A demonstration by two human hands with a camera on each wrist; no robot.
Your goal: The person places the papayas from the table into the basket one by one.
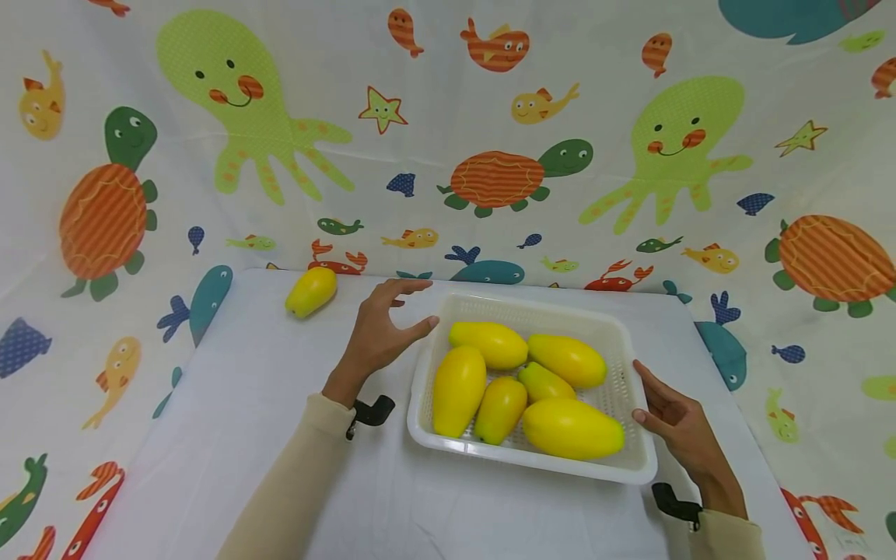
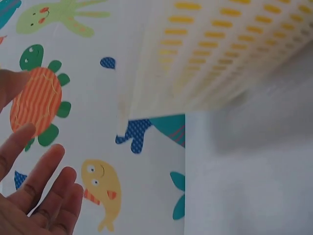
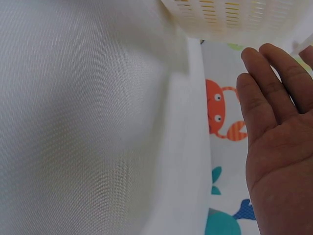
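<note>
A white slotted plastic basket (image 1: 504, 454) holds several yellow fruits (image 1: 574, 429) with greenish tips, shaped like mangoes or papayas. My left hand (image 1: 381, 330) is beside the basket's left rim, thumb and fingers spread apart with nothing between them. In the left wrist view, a gap shows between that hand (image 2: 41, 200) and the basket's slotted wall (image 2: 195, 63). At the right rim is my right hand (image 1: 679, 420), its fingertips and thumb right at the edge. Its fingers look nearly straight in the right wrist view, close under the basket's side (image 3: 234, 19).
One more yellow fruit (image 1: 311, 292) lies at the back left of the white-covered table (image 1: 231, 389). Behind and around the table hangs a sheet (image 1: 434, 93) printed with sea animals. Each wrist bears a black camera mount (image 1: 374, 411).
</note>
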